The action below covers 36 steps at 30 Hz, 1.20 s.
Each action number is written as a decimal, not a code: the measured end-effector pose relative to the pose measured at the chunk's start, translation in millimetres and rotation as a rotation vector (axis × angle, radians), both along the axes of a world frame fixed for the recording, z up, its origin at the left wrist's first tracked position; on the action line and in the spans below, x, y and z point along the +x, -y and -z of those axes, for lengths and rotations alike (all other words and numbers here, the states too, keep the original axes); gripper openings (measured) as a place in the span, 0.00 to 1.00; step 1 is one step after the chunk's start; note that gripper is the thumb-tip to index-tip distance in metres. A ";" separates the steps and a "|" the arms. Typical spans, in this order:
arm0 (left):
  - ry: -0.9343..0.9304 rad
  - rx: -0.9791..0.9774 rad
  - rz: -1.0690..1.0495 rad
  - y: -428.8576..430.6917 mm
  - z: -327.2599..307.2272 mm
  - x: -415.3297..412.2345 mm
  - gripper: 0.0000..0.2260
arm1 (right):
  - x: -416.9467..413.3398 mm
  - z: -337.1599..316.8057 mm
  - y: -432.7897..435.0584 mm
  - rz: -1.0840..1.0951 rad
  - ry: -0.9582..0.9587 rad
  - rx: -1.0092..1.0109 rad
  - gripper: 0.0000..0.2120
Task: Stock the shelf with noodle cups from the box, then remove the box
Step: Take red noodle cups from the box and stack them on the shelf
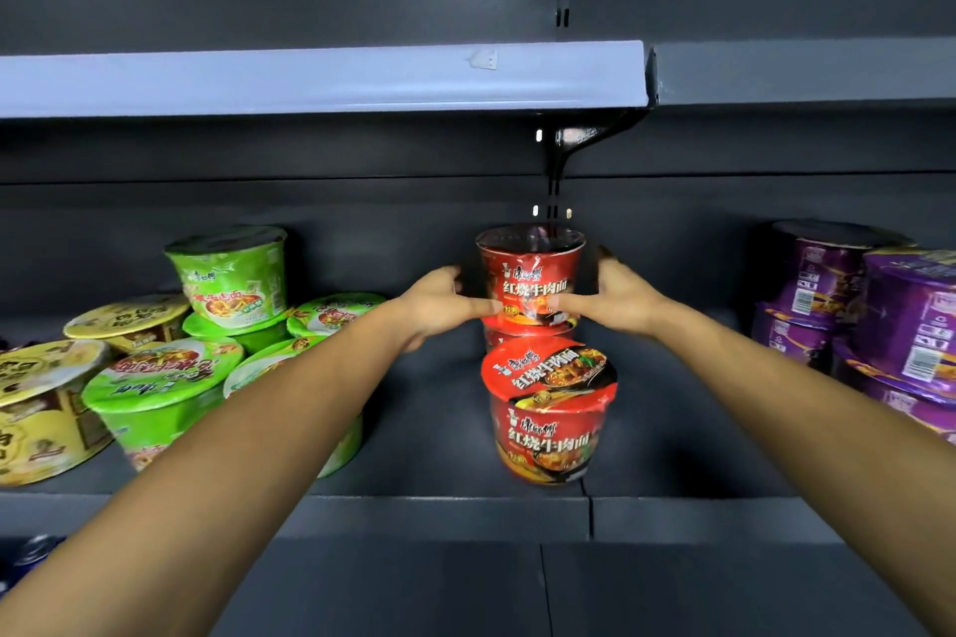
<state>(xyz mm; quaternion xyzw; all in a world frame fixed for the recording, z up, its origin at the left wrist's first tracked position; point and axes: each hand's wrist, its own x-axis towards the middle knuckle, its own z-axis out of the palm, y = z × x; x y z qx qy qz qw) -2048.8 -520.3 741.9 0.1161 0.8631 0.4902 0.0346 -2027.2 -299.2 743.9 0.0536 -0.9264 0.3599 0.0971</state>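
Hands (439, 303) (621, 297) grip top red cup (533, 269); green cups (155, 393) left.

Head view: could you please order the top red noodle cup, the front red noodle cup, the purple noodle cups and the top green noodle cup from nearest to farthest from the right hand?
1. top red noodle cup: centre, held by the right hand.
2. front red noodle cup: just below, nearer the shelf edge.
3. purple noodle cups: right side.
4. top green noodle cup: left side.

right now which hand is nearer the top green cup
Left. The left hand grips the upper red cup, right of the green cup; the right hand grips its farther side.
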 end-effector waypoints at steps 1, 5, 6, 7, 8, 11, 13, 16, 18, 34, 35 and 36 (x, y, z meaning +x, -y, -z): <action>0.000 -0.001 -0.005 4.6 0.5 7.0 0.42 | -1.3 4.2 0.5 0.016 -0.024 0.019 0.42; -0.037 -0.012 -0.004 24.3 0.9 37.3 0.41 | 4.7 13.8 6.6 0.052 -0.107 0.083 0.48; -0.046 -0.021 -0.003 31.5 2.1 47.0 0.40 | 22.1 9.6 21.2 0.070 -0.134 0.091 0.47; -0.058 -0.030 -0.002 37.8 3.1 55.4 0.39 | 38.5 5.5 35.2 0.083 -0.148 0.108 0.44; -0.072 -0.042 0.001 43.2 4.1 61.8 0.39 | 52.3 2.4 47.1 0.086 -0.167 0.130 0.42; -0.107 -0.101 0.010 64.4 13.1 86.4 0.38 | 86.1 3.8 83.7 0.030 -0.288 0.220 0.43; -0.137 -0.168 0.019 77.0 20.7 101.5 0.37 | 103.9 11.7 107.5 -0.001 -0.343 0.280 0.38; -0.228 -0.293 0.008 99.2 37.6 128.3 0.34 | 130.2 30.2 149.4 -0.107 -0.422 0.323 0.32; -0.298 -0.320 -0.013 112.2 48.6 145.2 0.28 | 145.6 45.9 176.2 -0.167 -0.411 0.314 0.29; 0.032 -0.537 -0.195 249.1 219.9 222.3 0.06 | 185.8 240.7 326.0 -0.372 0.015 -0.017 0.10; 0.088 -0.523 -0.201 251.7 237.1 225.1 0.05 | 187.2 256.7 329.9 -0.383 0.074 -0.029 0.09; 0.145 -0.505 -0.210 253.5 257.0 228.3 0.05 | 188.8 275.3 333.7 -0.391 0.134 -0.039 0.10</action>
